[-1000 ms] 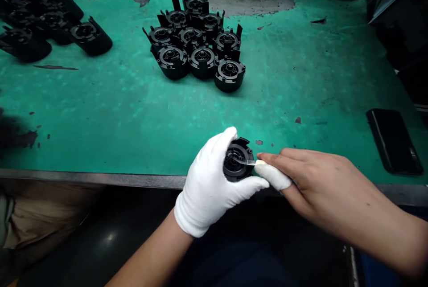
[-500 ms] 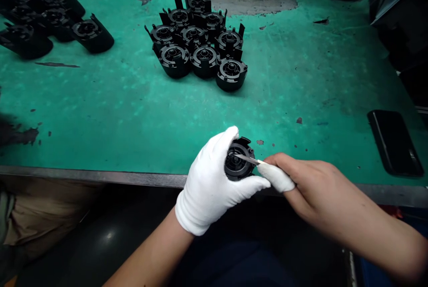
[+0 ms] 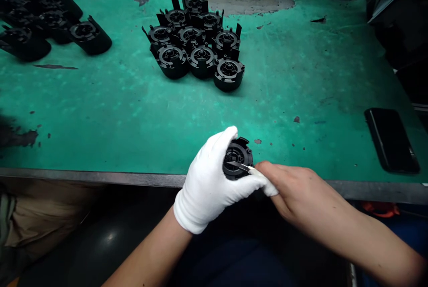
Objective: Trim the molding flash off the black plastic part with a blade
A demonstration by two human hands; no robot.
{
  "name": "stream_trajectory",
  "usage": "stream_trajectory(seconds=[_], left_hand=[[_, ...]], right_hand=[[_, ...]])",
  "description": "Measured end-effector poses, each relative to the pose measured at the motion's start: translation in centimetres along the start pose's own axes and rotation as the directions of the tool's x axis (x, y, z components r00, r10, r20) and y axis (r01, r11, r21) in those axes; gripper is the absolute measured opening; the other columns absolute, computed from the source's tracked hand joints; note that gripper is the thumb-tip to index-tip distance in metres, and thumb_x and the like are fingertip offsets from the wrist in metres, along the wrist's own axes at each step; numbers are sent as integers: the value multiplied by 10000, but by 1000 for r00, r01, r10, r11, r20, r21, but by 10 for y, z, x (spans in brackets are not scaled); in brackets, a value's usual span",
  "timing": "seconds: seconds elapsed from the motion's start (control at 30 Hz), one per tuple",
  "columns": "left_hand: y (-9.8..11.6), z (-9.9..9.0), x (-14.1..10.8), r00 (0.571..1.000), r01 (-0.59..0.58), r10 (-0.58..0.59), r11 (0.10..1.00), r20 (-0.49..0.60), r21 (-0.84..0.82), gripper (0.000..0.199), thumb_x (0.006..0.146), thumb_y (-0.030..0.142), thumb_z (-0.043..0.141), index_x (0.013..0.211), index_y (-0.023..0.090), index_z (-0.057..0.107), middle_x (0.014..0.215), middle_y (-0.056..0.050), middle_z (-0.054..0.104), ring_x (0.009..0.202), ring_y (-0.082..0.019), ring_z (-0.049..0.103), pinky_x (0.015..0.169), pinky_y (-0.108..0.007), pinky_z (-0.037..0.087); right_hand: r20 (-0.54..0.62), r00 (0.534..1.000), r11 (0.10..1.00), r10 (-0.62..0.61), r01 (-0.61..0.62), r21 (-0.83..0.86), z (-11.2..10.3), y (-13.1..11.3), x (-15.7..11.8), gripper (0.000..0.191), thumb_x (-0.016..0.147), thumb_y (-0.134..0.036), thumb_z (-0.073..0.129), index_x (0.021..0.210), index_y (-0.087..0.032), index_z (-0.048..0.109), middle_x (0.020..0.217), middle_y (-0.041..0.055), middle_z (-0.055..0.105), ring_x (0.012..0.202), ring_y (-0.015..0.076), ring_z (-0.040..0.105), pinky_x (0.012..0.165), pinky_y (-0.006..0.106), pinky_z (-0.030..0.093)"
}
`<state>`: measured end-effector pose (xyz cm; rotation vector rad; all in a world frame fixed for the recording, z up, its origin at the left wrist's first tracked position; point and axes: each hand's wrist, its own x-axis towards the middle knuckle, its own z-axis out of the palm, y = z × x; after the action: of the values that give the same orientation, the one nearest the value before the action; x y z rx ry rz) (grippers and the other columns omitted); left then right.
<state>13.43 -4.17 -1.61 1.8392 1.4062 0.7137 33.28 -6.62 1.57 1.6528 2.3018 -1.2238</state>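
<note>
My left hand (image 3: 209, 180), in a white glove, is wrapped round a round black plastic part (image 3: 243, 155) near the table's front edge. The part's ringed face is turned up, with a small tab at its far side. My right hand (image 3: 290, 184) is bare apart from a white covering on the thumb. It grips a thin pointed metal blade (image 3: 240, 165), whose handle is hidden by the fingers. The blade's tip lies over the inner rings of the part. The right thumb is against the gloved left thumb.
Several similar black parts (image 3: 201, 56) stand grouped on the green table (image 3: 133, 113) beyond my hands. More black parts (image 3: 90, 35) are at the back left. A black phone (image 3: 392, 141) lies at the right. Tan fabric shows at the lower left.
My right hand has moved left and slightly down, closer to my left hand. The blade's tip has shifted left and lower on the part's face. The view has shifted slightly.
</note>
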Motion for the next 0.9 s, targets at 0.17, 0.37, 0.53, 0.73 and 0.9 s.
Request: stream_trajectory(seconds=[0.17, 0.37, 0.53, 0.73, 0.9], left_hand=[[-5, 1, -2, 999, -40, 40, 999, -17, -6, 956, 725, 590, 854, 1467, 164, 426, 1441, -158, 564, 1340, -298, 557, 1175, -471, 456], [-7, 0, -1, 996, -82, 82, 997, -18, 8, 931, 740, 607, 837, 1458, 167, 439, 1432, -154, 574, 1340, -297, 558, 1177, -461, 454], [-6, 0, -1, 994, -105, 105, 994, -21, 20, 943, 722, 618, 845, 1441, 144, 460, 1417, -157, 586, 1340, -291, 556, 1187, -437, 445], [-8, 0, -2, 994, -107, 107, 994, -15, 17, 946, 724, 620, 843, 1443, 142, 456, 1421, -173, 578, 1344, -302, 553, 1180, -458, 451], [-8, -1, -2, 994, -105, 105, 994, 0, 14, 923, 728, 575, 855, 1449, 174, 442, 1434, -164, 572, 1348, -315, 549, 1174, -487, 457]], right_hand=[[-81, 995, 998, -66, 65, -11, -17, 4, -3, 200, 957, -154, 417, 986, -239, 596, 872, 13, 684, 742, 192, 643, 647, 321, 407], [-83, 992, 982, -90, 75, -175, -26, 7, -2, 222, 963, -176, 436, 1058, -254, 622, 894, 19, 710, 774, 218, 690, 619, 329, 397], [17, 998, 979, -58, 60, -193, -37, 7, 4, 167, 929, -164, 460, 946, -271, 588, 828, -13, 675, 745, 207, 681, 616, 325, 373], [98, 992, 970, -75, 96, -223, -52, 9, 12, 164, 855, -133, 491, 863, -282, 560, 707, -28, 637, 651, 199, 643, 587, 314, 353], [41, 984, 951, -171, 176, -253, -51, 9, 10, 164, 817, -113, 547, 827, -266, 605, 635, -30, 646, 578, 169, 639, 539, 270, 387]])
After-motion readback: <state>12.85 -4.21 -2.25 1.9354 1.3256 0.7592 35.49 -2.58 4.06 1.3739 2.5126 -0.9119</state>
